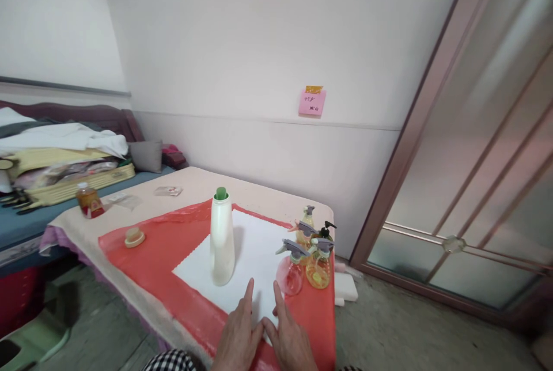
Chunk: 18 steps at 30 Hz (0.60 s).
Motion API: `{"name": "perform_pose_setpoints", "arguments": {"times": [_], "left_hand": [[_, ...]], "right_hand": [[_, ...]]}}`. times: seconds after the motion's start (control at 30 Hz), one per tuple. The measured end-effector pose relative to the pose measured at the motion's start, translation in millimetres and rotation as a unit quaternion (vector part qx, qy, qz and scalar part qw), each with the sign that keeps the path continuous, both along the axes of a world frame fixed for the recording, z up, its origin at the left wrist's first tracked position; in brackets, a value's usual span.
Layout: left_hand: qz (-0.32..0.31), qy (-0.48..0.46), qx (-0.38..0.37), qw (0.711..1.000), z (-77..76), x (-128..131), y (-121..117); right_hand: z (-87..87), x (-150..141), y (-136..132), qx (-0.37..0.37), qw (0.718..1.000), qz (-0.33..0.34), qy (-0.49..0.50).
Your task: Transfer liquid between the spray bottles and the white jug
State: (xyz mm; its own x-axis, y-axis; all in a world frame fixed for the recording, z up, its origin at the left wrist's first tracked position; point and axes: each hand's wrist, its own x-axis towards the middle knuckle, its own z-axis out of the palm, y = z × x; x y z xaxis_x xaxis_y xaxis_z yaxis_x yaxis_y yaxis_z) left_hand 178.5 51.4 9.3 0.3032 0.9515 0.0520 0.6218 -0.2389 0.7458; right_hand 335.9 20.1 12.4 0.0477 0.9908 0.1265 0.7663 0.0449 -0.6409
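Note:
Both my hands rest side by side on the near edge of a white sheet (253,250) spread over a red plastic cover (147,256). My left hand (237,333) lies flat with its forefinger stretched toward a tall white bottle (222,239) with a green spout. My right hand (291,336) also lies flat, its forefinger pointing at a cluster of small spray and pump bottles (309,256) filled with yellow and pink liquid. Neither hand holds anything.
The table (194,184) has a beige cloth under the red cover. On its left part lie a beige lid (134,237), a small amber bottle (88,200) and clear wrappers (168,190). A bed with piled bedding (60,158) stands left. A pink note (311,101) hangs on the wall; a sliding glass door (475,186) is right.

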Motion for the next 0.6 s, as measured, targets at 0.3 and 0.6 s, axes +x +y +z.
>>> {"name": "perform_pose_setpoints", "arguments": {"times": [0.3,0.6], "left_hand": [[-0.001,0.003,-0.018,1.000,11.8,-1,-2],[-0.091,0.043,0.038,0.994,6.3,1,-1]], "right_hand": [[-9.3,6,1,0.060,0.997,0.030,-0.049],[-19.8,-1,0,0.164,0.975,0.070,-0.134]]}}
